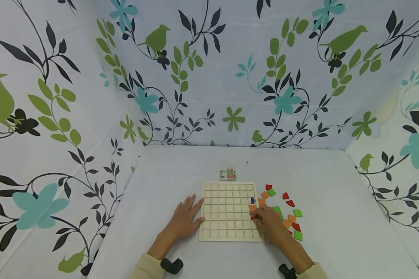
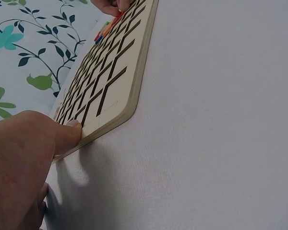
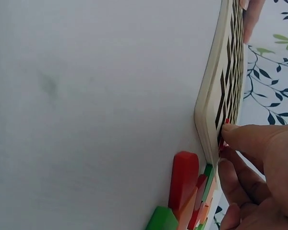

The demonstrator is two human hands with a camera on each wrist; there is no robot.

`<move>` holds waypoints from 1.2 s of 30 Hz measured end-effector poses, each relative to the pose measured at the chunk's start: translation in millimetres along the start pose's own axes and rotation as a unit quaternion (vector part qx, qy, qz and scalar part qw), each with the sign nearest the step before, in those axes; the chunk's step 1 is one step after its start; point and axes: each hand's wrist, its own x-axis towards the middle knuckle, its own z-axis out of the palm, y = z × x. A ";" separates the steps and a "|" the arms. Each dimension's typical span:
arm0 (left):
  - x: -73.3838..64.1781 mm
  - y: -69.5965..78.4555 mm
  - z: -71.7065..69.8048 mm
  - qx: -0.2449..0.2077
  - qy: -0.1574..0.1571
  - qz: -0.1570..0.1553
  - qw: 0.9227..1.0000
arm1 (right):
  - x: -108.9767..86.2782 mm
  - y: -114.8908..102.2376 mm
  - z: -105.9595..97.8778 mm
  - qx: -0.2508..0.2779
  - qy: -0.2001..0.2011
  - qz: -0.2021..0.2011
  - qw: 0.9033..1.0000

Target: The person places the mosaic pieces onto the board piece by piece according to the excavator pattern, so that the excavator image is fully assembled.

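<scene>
A wooden grid board (image 1: 227, 212) lies flat on the white table. My left hand (image 1: 185, 219) rests at its left side with fingers spread, and in the left wrist view the thumb (image 2: 69, 134) touches the board's edge. At the right column my right hand (image 1: 270, 224) pinches a red piece (image 1: 253, 215); the right wrist view shows it between thumb and fingers at the grid. Whether it is seated in its cell is hidden by the fingertips. Above it in the same column sit an orange square (image 1: 253, 208) and a dark blue rounded piece (image 1: 253, 200).
Loose green (image 1: 298, 212), orange (image 1: 291, 218) and red (image 1: 290, 203) pieces lie scattered right of the board, some partly behind my right hand. A small picture card (image 1: 227, 173) lies beyond the board's far edge. Leaf-and-bird patterned cloth (image 1: 230, 77) hangs around the table.
</scene>
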 end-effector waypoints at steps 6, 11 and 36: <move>0.3 0.2 0.6 -0.003 0.001 -0.001 1.000 | 11.4 9.5 -7.4 0.002 0.010 0.011 1.000; 0.4 0.3 -0.1 -0.006 0.000 -0.002 1.000 | 38.3 30.4 -28.3 0.012 0.049 0.040 0.998; 1.5 -2.9 1.4 -0.003 -0.004 -0.004 1.000 | 111.3 49.6 -34.8 0.036 -0.007 0.125 0.991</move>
